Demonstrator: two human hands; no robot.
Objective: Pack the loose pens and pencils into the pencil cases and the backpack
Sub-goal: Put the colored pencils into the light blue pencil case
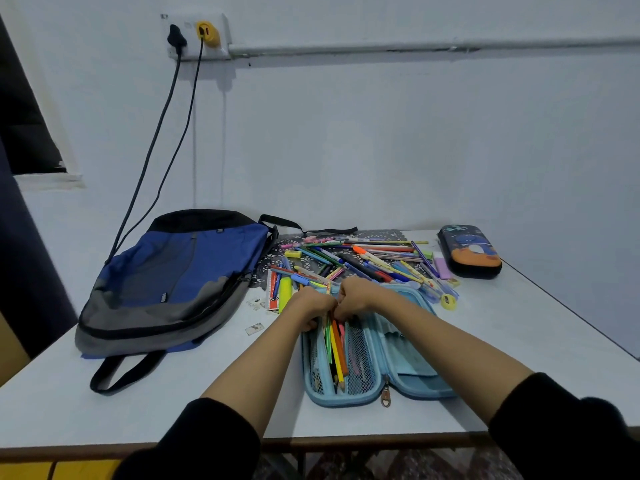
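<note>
Both hands are in tight together. The left hand (313,303) and right hand (356,296) have their fingers curled round the far ends of a bundle of pencils (335,351), grasping it, tips pointing to the near side. The bundle lies in the left half of the light-blue pencil case (408,362), which is spread open in the near middle of the table (519,327).

This looks like the seating step, settling this batch into its slot. Next comes letting go and reaching just beyond the case, where the loose pile (363,261) still sprawls, plenty left.

The backpack (173,282) lies flat to the left, and the dark pencil case (469,251) sits zipped at far right, close to the table's right edge. There is bare tabletop right of the open case, and the pile crowds its far rim.
</note>
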